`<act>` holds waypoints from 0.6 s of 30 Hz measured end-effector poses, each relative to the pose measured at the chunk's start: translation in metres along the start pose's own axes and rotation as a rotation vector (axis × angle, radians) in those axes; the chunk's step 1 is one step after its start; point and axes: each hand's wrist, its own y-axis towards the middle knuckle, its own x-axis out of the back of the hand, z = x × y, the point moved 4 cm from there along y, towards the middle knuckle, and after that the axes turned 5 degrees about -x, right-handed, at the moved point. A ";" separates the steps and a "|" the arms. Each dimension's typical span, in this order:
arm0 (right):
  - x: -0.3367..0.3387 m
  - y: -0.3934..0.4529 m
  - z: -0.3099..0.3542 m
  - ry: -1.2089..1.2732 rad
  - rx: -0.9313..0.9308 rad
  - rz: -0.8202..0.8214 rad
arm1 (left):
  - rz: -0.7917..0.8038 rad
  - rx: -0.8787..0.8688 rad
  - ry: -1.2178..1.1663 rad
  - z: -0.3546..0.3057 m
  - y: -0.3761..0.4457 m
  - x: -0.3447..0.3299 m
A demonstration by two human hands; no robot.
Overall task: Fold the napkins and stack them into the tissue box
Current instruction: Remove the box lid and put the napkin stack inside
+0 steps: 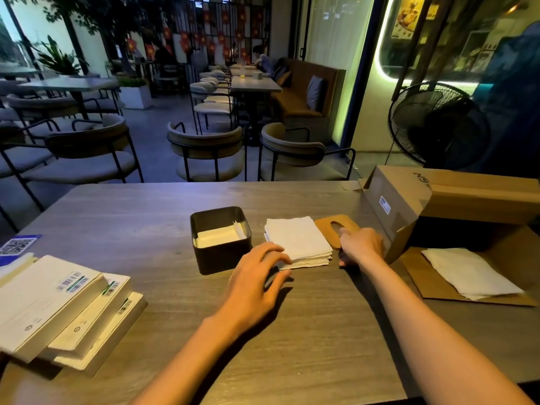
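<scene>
My left hand (257,276) had relaxed fingers touching the folded napkin stack (299,241) beside the tissue box (220,239); right hand (361,247) fingers curled, can't tell around what.

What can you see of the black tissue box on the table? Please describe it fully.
The black tissue box is square with rounded corners, looks like dark metal, and stands upright and open-topped on the wooden table. White napkins fill it partly. The stack of folded napkins lies just to its right. Neither hand touches it.
</scene>
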 end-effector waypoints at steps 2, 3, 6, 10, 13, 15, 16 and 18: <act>-0.005 -0.006 0.007 -0.009 0.085 0.015 | 0.099 -0.005 0.057 0.005 0.018 -0.019; -0.009 -0.012 0.011 0.011 0.095 0.056 | 0.145 0.000 0.092 0.008 0.024 -0.029; -0.022 -0.019 0.022 0.147 0.031 0.240 | 0.207 0.050 0.142 0.017 0.032 -0.050; -0.025 -0.027 0.034 0.256 -0.109 0.395 | 0.162 0.046 0.190 0.017 0.028 -0.054; -0.026 -0.032 0.038 0.142 -0.078 0.494 | 0.190 0.034 0.189 0.014 0.023 -0.050; -0.026 -0.036 0.037 0.012 -0.030 0.534 | 0.220 0.036 0.174 0.014 0.019 -0.046; -0.027 -0.038 0.037 -0.041 -0.012 0.563 | 0.234 0.039 0.162 0.015 0.016 -0.044; -0.030 -0.043 0.040 -0.118 0.033 0.590 | 0.254 0.049 0.137 0.016 0.012 -0.040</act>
